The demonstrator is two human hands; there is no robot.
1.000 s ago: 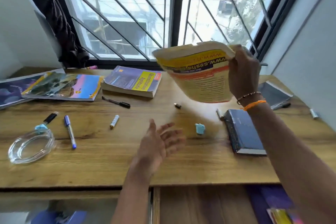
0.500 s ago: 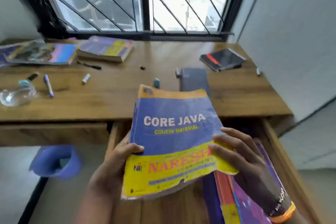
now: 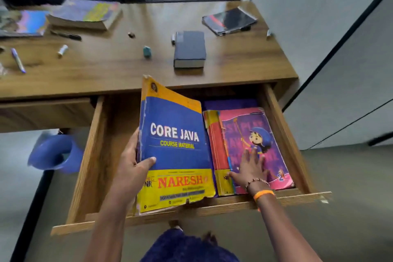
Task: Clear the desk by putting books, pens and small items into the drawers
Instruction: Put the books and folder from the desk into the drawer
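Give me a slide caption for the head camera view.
Left hand lowers Core Java book into open drawer; right hand presses pink book.

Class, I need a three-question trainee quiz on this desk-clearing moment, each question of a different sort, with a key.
1. True or false: the left hand grips the Core Java book.
2. The right hand rests on: A) a pink book in the open drawer; B) the grey book on the desk; C) a pen.
3. Fill in: the grey book lies on the ____.

Key: 1 true; 2 A; 3 desk.
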